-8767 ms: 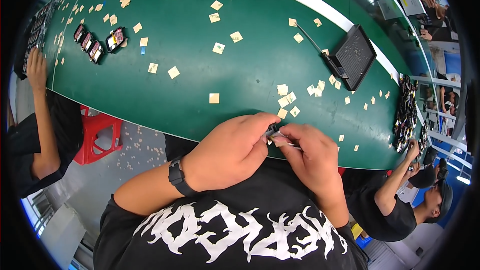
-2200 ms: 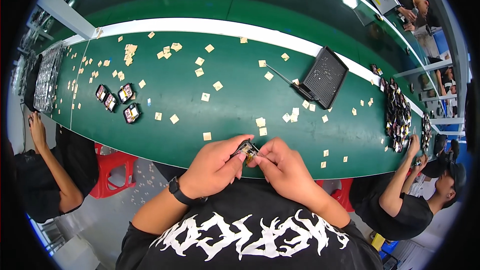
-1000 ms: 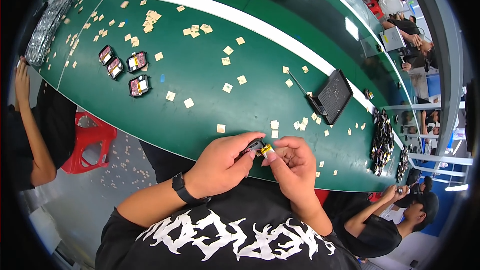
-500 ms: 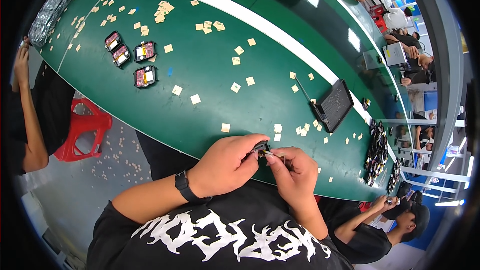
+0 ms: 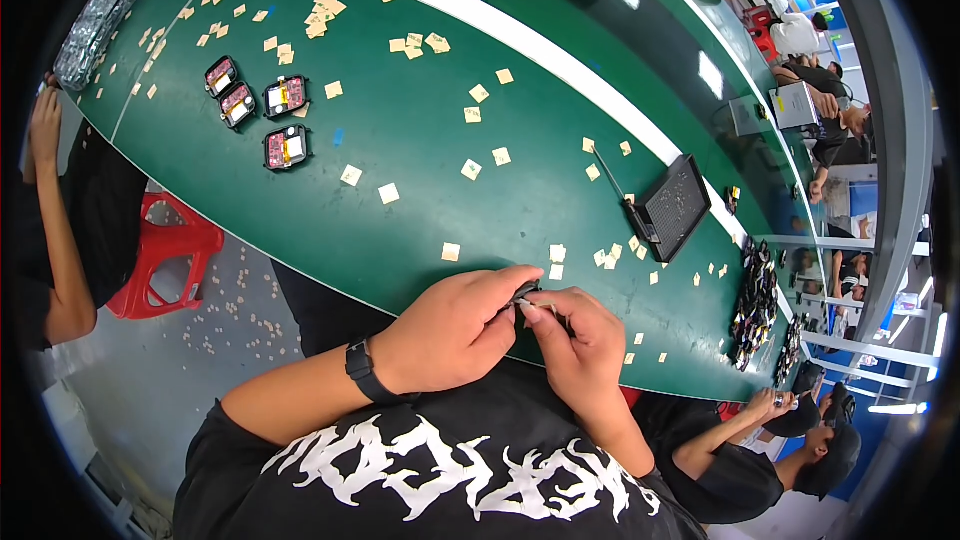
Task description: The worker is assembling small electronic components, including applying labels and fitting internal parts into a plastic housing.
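Left hand: your left hand (image 5: 455, 335) sits at the near edge of the bench (image 5: 420, 140), its fingers (image 5: 505, 290) curled shut around a small dark part (image 5: 527, 290); a dark wristband (image 5: 362, 372) is on that wrist.
Small dark part: it is held just above the near edge of the bench, between your two hands, lying to the right of your left fingertips and to the left of your right ones. Only a sliver shows, so you cannot read its long axis.
Right hand: your right hand (image 5: 580, 340) meets the left, thumb and forefinger pinched together on something tiny and pale right at the part. Whether that pinch touches the part or only what it holds, you cannot tell.
Nearer hand: both are on it; the left carries it, the right works at its right end.
Hidden: your left fingers cover nearly all of the part, and its shape and colour beyond dark are hard to make out.
Far left on the bench: four small open devices (image 5: 258, 112) with red and white insides, well apart from your hands.
Scattered: tan paper squares (image 5: 470, 170) all over the green surface.
Far right: a black tray (image 5: 675, 208), tilted, well beyond your right hand.
Edges: other people's arms are cut off at the left and lower right rim.
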Motion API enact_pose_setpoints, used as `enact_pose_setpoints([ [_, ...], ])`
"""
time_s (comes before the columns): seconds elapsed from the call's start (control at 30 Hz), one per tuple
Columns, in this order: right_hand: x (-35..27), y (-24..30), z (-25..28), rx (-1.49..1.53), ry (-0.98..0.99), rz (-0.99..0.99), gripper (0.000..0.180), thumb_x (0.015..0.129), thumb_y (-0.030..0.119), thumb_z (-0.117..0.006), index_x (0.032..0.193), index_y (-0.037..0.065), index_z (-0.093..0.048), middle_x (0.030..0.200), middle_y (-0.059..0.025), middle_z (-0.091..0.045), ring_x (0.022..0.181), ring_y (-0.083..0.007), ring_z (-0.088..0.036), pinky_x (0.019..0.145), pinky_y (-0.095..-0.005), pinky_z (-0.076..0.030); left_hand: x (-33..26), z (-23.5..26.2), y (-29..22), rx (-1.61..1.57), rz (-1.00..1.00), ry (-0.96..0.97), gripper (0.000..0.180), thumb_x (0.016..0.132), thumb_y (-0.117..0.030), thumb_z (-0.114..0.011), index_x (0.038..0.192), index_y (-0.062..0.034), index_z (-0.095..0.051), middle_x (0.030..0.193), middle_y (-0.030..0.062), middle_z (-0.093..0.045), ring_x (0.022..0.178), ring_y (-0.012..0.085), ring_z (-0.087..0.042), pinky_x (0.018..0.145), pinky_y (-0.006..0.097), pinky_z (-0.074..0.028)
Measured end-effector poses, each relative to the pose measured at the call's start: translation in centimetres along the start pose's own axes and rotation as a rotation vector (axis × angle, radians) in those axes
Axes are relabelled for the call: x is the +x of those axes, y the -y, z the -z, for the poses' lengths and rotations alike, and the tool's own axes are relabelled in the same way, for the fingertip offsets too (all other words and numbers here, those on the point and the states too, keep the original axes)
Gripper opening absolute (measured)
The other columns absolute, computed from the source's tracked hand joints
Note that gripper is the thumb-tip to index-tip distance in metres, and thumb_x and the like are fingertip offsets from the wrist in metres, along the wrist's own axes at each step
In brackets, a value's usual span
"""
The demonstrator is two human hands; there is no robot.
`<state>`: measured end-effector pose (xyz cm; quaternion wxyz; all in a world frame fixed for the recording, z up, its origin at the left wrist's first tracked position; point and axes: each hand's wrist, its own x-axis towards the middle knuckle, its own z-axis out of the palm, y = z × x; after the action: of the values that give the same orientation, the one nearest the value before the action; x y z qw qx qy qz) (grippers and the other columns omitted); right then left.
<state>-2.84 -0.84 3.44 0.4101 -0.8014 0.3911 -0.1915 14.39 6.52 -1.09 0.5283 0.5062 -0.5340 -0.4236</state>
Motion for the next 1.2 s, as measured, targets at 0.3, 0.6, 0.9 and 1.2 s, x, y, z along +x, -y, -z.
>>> enact_pose_setpoints([
  [0.3, 0.1, -1.5, -1.4, 0.393, -0.141, -0.182, 0.011, 0.089, 0.0, -0.079, 0.099, 0.0, -0.073, 0.084, 0.0008, -0.061, 0.075, -0.007, -0.058, 0.064, -0.0218, -0.045, 0.7, 1.5, -0.7, -0.138, 0.141, 0.187, 0.048, 0.097, 0.0, -0.051, 0.144, 0.0035, -0.047, 0.083, 0.0097, -0.066, 0.071, 0.0204, -0.066, 0.069, 0.034, -0.052],
  [0.6, 0.7, -1.1, -1.3, 0.73, -0.075, -0.419, 0.016, 0.094, -0.001, -0.074, 0.101, 0.001, -0.06, 0.086, 0.0013, -0.06, 0.079, -0.0051, -0.059, 0.072, -0.0213, -0.052, 0.5, 1.5, -0.9, -0.19, 0.163, 0.208, 0.05, 0.098, -0.001, -0.049, 0.148, 0.0026, -0.046, 0.08, 0.0077, -0.066, 0.07, 0.0175, -0.066, 0.067, 0.031, -0.052],
  [0.9, 0.9, -2.0, -1.7, 0.851, 0.02, -0.351, 0.02, 0.094, -0.001, -0.075, 0.106, 0.002, -0.059, 0.095, 0.0028, -0.056, 0.078, -0.0027, -0.051, 0.07, -0.0178, -0.044, 0.4, 1.7, -0.8, -0.236, 0.24, 0.241, 0.05, 0.1, 0.0, -0.047, 0.15, 0.0013, -0.047, 0.083, 0.0062, -0.067, 0.065, 0.0101, -0.06, 0.06, 0.025, -0.047],
  [1.2, 0.9, -1.9, 2.5, 0.065, -0.009, 0.259, 0.026, 0.08, -0.002, -0.081, 0.104, 0.005, -0.075, 0.092, -0.0024, -0.065, 0.063, -0.0106, -0.058, 0.055, -0.027, -0.047, 0.5, 1.4, -1.3, -0.434, 0.441, 0.205, 0.053, 0.098, 0.0, -0.047, 0.151, 0.0029, -0.045, 0.081, 0.0045, -0.062, 0.069, 0.0096, -0.061, 0.065, 0.026, -0.049],
])
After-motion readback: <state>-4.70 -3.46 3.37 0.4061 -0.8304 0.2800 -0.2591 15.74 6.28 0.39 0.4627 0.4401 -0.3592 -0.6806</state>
